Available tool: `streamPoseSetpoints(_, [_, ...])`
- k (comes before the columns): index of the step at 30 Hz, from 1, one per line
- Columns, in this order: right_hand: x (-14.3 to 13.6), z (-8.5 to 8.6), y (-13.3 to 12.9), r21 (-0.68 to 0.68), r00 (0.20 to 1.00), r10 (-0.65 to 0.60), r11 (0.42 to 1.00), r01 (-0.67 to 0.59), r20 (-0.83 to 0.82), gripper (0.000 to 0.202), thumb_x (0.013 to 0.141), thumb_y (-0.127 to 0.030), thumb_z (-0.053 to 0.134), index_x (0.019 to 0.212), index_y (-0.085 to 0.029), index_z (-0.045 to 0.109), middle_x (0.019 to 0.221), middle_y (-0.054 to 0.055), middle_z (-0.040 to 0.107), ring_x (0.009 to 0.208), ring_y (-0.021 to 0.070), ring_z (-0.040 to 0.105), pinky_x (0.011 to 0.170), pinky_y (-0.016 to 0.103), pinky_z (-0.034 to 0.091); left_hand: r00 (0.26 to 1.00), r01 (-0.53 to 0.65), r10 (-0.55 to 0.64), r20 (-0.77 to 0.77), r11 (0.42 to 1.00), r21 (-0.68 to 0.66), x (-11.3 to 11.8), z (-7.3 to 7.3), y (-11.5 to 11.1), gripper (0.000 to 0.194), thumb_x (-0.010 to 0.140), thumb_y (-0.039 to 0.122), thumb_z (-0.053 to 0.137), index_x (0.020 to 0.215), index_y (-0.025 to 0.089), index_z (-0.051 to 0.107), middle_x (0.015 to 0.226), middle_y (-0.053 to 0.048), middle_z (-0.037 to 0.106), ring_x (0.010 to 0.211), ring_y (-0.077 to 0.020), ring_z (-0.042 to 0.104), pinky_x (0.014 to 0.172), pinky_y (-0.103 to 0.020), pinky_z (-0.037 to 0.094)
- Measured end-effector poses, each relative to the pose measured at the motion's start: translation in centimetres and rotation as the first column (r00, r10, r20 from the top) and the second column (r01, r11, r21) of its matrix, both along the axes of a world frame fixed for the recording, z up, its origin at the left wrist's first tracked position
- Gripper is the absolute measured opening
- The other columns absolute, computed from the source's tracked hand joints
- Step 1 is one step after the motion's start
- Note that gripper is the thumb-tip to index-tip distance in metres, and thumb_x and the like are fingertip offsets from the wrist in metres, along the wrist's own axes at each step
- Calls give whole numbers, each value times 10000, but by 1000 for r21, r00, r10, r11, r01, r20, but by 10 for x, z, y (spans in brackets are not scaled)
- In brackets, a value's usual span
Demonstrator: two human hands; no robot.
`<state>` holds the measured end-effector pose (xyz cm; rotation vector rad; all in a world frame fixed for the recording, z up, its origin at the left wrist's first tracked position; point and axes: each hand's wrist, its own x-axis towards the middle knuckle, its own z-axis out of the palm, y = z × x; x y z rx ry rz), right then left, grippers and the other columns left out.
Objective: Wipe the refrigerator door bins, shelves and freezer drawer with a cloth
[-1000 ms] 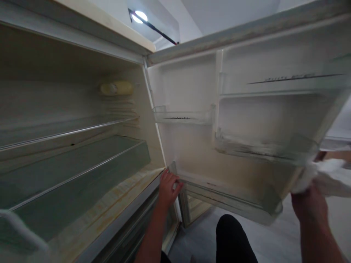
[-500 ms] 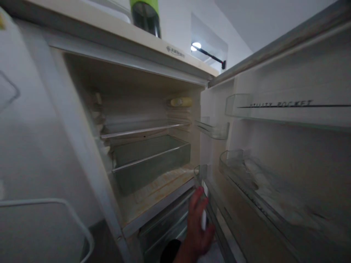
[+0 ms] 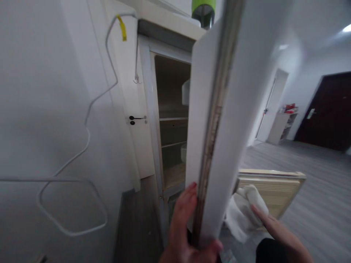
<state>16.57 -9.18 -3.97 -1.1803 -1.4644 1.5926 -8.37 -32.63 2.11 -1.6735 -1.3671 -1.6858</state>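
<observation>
Head view puts my left hand (image 3: 184, 223) wrapped around the lower edge of the fridge door (image 3: 219, 120), fingers (image 3: 188, 197) curled onto its inner side and thumb on the grimy seal. My right hand (image 3: 274, 224) lies beside the door's outer face, fingers extended, pressing a white cloth (image 3: 244, 213). I judge the door to be mid-swing, edge-on to me, with the fridge cabinet (image 3: 170, 120) open behind it. Next I'd need a steady grip and the cloth brought flat against the door's surface.
</observation>
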Motion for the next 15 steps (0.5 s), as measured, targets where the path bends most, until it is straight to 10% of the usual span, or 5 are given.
streamPoseSetpoints(6, [-33,-5,-17,119,973,226,966,-230,45,680,699,-590,779,1229,-170,712,1339,114,656,1370,336,502,1249,485,230,909,-194,223,352,974,-115,-53,-17,6,757,945,407,542,1588,269,168,1620,-135,325,1463,-317,375,1206,-520,348])
streamPoseSetpoints(15, [-28,-57,2,-2,973,221,975,-222,-70,619,718,-540,796,1209,-172,718,1328,106,665,1330,318,548,1222,455,300,866,-495,494,77,869,-13,-129,-12,35,938,884,365,642,1603,234,54,1697,-128,60,1557,-331,-41,1252,-621,47])
